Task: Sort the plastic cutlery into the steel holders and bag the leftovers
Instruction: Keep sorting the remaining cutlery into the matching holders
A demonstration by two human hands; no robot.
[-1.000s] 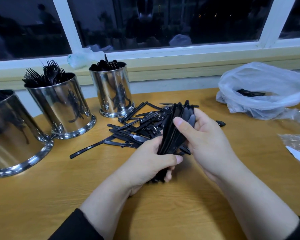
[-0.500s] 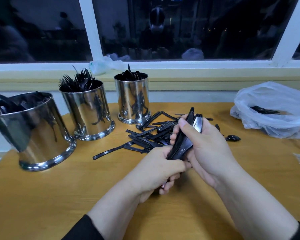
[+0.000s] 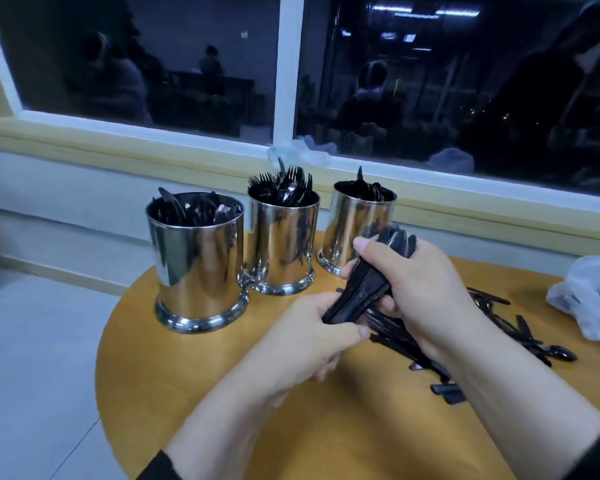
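Left hand (image 3: 303,336): low end of the bundle of black spoons (image 3: 368,287), fingers curled round the handles, thumb across the front.
Right hand (image 3: 421,292): upper part of the same bundle, fingers (image 3: 362,244) wrapped over the bowls, clamped tight.
Bundle of black spoons: lifted clear of the tabletop (image 3: 187,375), tilted, bowl ends up toward the right holder (image 3: 352,230), handle ends down toward the left hand.
Left holder (image 3: 196,261): upright near the tabletop edge, black knives inside.
Middle holder (image 3: 281,240): upright just beside the left one, forks (image 3: 284,183) sticking out above the rim.
Right holder: upright, partly behind the bundle, dark cutlery inside, kind hard to tell.
Loose cutlery (image 3: 506,327): scattered flat on the tabletop, right of and beneath the right hand.
Plastic bag (image 3: 589,299): at the right edge, mouth open, something dark inside.
Window (image 3: 430,81): dark glass behind the holders.
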